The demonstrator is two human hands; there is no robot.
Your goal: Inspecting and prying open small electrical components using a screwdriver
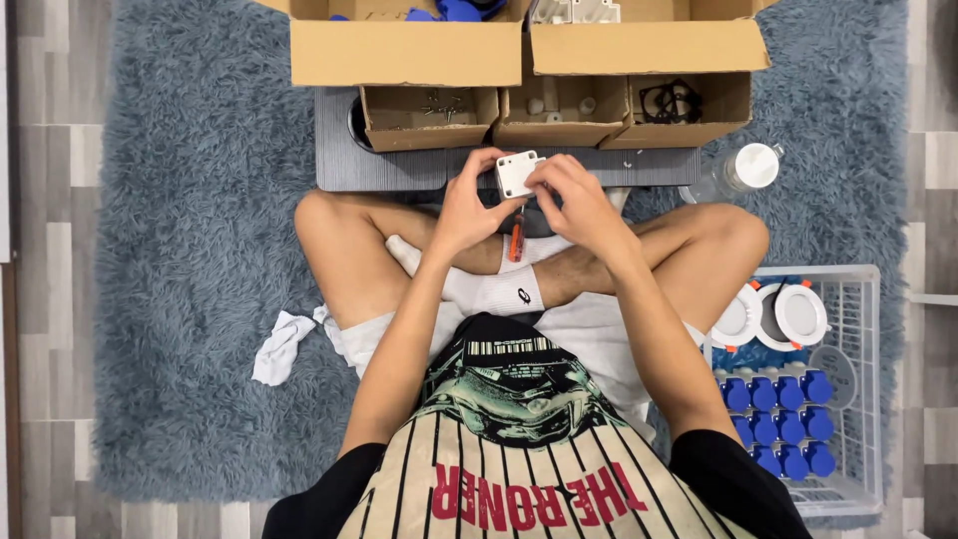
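I sit cross-legged on a shaggy blue-grey rug (190, 200). Both hands hold a small white square plastic part (517, 173) above my legs. My left hand (467, 205) grips its left side, and my right hand (574, 195) pinches its right edge with the fingertips. An orange-handled screwdriver (515, 238) lies on my legs just under the hands.
A low grey board (399, 170) carries three small cardboard trays (429, 118) with screws, white bits and black rings. Larger cardboard boxes (404, 50) stand behind. A clear bottle (738, 172) lies at right. A white wire basket (848, 399) holds round white lamps and several blue parts. A white cloth (279, 347) lies left.
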